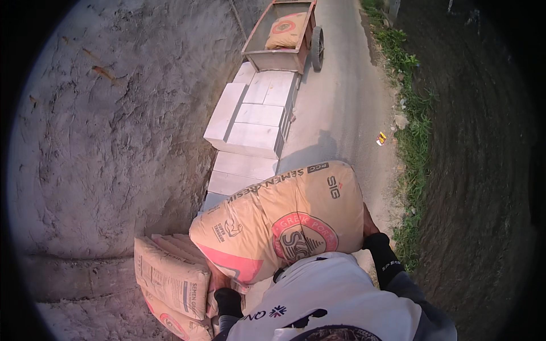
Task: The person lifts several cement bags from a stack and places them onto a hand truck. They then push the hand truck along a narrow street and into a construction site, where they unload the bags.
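Note:
A full brown paper cement sack (250,227) with red and dark print lies crosswise against the front of my body, its left end lower than its right. My right hand (369,223) grips its right end, the fingers partly hidden behind the paper. At the lower left corner my left hand (219,279) holds the sack from beneath, with most of its fingers out of sight. Close beside my left hand, a pile of similar cement sacks (170,278) rests against the wall.
Ahead, pale rectangular blocks (250,136) are stacked along the rough grey wall (125,131). Beyond them stands a wheeled cart (278,59) carrying another cement sack (285,31). A paved lane (347,108) runs on the right, bordered by grass (418,131) and dark soil.

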Motion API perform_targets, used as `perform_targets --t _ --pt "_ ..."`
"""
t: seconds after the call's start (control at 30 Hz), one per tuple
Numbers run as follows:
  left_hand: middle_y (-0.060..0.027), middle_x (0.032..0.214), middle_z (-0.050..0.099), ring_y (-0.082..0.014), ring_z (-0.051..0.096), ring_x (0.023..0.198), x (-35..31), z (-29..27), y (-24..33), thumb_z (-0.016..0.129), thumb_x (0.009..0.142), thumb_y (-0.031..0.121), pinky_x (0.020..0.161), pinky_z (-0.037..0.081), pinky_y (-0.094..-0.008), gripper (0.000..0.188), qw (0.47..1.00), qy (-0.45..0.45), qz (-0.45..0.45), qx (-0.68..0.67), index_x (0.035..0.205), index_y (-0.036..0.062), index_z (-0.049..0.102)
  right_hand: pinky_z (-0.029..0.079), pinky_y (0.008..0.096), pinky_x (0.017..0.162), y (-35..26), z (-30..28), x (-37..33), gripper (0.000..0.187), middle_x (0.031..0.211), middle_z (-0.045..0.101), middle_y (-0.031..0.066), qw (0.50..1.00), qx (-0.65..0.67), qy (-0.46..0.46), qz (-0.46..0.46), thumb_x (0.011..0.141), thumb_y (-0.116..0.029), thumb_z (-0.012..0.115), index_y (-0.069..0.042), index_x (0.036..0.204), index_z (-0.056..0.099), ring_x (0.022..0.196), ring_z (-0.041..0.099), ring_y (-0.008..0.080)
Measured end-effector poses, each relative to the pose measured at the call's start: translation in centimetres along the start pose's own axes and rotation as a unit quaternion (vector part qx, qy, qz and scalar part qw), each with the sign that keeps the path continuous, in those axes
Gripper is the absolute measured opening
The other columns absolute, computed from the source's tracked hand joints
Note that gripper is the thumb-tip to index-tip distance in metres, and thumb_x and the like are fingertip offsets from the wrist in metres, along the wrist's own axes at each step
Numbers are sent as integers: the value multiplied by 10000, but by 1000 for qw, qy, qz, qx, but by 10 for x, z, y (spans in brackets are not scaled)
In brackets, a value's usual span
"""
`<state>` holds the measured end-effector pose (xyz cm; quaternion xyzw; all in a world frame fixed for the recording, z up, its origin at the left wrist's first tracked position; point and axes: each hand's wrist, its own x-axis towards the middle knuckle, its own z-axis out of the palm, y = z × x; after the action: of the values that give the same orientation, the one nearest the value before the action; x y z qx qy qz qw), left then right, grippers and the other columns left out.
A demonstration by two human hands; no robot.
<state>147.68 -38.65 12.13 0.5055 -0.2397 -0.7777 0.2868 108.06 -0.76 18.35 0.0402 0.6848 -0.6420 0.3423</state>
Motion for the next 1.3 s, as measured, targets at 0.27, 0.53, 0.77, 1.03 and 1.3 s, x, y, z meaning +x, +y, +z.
perform_targets --t 0.27,0.53,0.77,1.03,1.3 --pt "-113 1491 463 -316 494 1302 109 243 -9 401 1001 608 1085 412 -422 736 999 -35 -23 31 1510 79 351 534 379 753 -126 -47 147 527 1025 725 160 994 -46 96 24 939 -360 575 120 1141 655 890 659 193" --pt "-110 1483 472 -314 499 1295 184 472 -15 403 998 613 1078 420 -426 736 998 -38 -4 44 1500 76 367 518 375 802 -265 -125 412 534 1070 698 168 998 -48 -9 43 953 -374 540 113 1151 633 970 624 179" --pt "-107 1475 480 -313 503 1289 247 614 -50 404 995 618 1071 427 -429 737 1000 2 2 9 1490 73 381 519 387 794 -378 -146 587 508 1002 723 152 988 -139 -18 -66 912 -332 592 145 1068 671 950 638 167" --pt "-104 1467 489 -311 508 1283 384 812 -84 405 992 624 1064 435 -433 738 1000 -3 -11 -23 1480 70 397 530 411 763 -502 -184 775 528 964 739 224 974 -216 -60 -34 897 -367 608 140 1033 666 901 669 194" --pt "-87 1430 520 -291 527 1256 434 984 -101 424 981 631 1043 451 -432 718 999 34 27 -12 1439 78 446 525 401 738 -580 -243 938 533 929 734 235 981 -182 -67 -23 897 -396 611 123 1005 673 912 647 154"
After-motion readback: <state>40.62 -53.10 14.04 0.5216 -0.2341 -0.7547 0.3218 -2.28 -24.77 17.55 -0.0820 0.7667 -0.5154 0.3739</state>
